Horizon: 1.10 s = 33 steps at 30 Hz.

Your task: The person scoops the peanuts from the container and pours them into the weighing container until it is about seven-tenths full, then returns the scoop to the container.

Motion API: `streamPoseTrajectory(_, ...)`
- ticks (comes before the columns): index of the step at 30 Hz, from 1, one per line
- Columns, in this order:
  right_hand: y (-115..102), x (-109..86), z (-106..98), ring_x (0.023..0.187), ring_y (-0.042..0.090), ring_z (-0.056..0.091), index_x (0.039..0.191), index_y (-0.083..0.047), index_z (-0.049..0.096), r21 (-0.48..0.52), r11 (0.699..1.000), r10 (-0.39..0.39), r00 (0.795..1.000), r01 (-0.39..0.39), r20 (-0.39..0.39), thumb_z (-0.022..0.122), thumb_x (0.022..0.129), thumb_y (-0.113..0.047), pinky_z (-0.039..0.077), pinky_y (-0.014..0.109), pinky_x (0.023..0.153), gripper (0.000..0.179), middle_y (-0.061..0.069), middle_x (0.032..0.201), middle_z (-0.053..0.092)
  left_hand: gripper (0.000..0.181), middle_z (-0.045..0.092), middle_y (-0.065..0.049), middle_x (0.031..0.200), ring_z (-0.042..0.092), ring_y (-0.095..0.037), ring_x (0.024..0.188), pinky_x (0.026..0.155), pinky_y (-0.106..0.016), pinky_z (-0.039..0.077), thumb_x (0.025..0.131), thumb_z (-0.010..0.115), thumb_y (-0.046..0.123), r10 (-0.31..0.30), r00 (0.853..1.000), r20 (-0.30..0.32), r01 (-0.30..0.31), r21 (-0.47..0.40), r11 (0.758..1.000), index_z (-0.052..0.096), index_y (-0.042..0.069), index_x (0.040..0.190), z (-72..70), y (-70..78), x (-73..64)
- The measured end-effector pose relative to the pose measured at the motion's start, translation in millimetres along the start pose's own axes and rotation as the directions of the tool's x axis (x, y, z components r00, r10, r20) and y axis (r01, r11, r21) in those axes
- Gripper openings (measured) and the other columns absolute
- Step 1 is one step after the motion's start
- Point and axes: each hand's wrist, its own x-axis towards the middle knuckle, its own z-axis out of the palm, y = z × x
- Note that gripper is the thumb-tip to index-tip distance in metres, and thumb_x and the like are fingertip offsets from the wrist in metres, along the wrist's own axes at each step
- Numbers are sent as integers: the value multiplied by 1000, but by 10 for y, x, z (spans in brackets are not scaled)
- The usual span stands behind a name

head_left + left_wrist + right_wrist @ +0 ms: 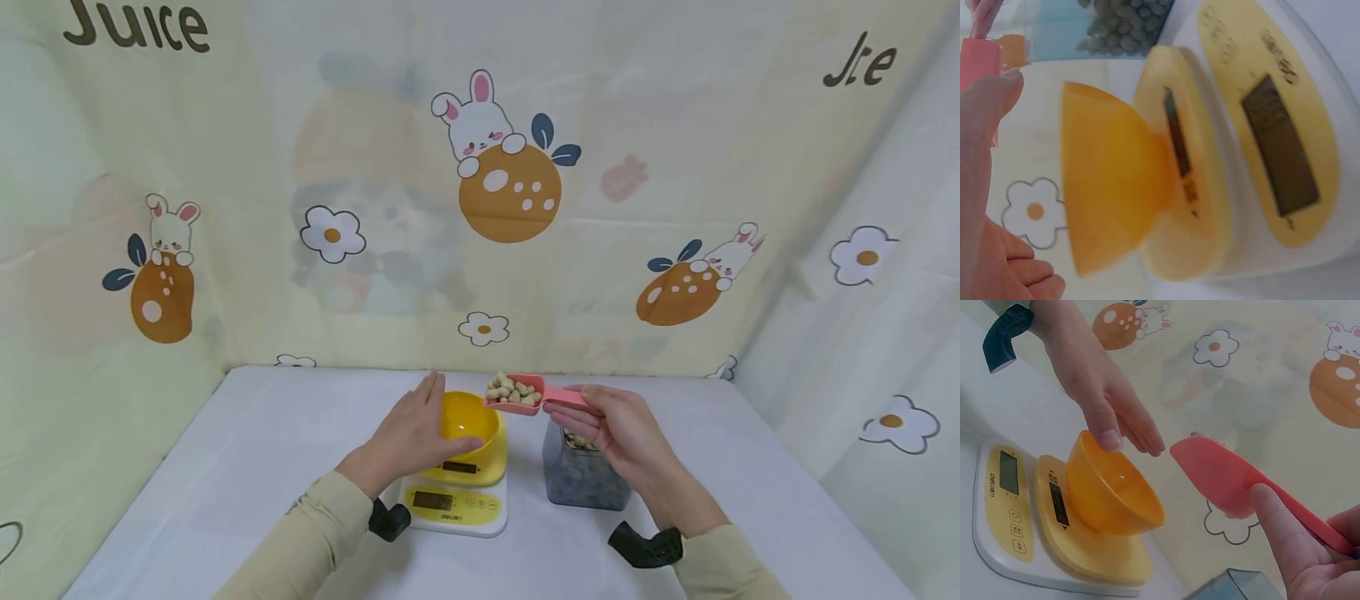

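Observation:
My right hand (626, 429) holds a pink scoop (1222, 475) by its handle. Peanuts in their shells (512, 390) fill the scoop's bowl, which is level with the far right rim of a yellow bowl (480, 417). That bowl stands on the yellow platform of a white kitchen scale (457, 508) and looks bare inside. My left hand (408, 429) is held with straight fingers at the bowl's left side, its thumb over the near rim. In the right wrist view, the left hand (1100, 387) hangs above the bowl's edge, gripping nothing.
A clear square container (585, 475) stands right of the scale, under my right hand, with more peanuts at its mouth. The white table (225, 483) is backed by a patterned curtain (405, 167) with rabbits and flowers, which also rises at both sides.

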Motion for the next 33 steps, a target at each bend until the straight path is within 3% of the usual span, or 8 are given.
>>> streamPoseTrajectory(7,65,94,163,104,23,73,142,9,41,-70,998,5,1000,-7,-22,41,108,-20,57,35,91,44,14,121,70,118,21,-17,165,34,-38,146,119,-51,32,77,62,77,-37,999,17,37,-4,999,19,2,157,93,-137,-22)
streamPoseTrajectory(19,211,240,401,104,27,73,132,5,53,-199,980,4,999,-14,-51,41,107,-20,57,37,90,36,21,123,68,116,24,-18,163,36,-38,144,119,-51,33,79,60,77,-59,998,33,60,-18,998,20,1,157,143,-177,-41)
streamPoseTrajectory(26,238,250,508,100,28,74,124,2,61,-323,946,-39,996,12,-77,45,106,-21,60,34,83,33,21,117,70,111,30,-21,160,41,-40,140,116,-52,36,81,63,73,-47,999,20,47,-3,999,24,-1,154,130,-154,-56)
streamPoseTrajectory(33,228,224,593,104,32,72,122,4,61,-431,897,-119,993,101,-14,44,106,-16,60,36,84,30,21,114,71,111,30,-22,160,41,-41,140,116,-52,36,81,62,72,-54,998,17,54,-4,999,24,-2,154,143,-146,-45)
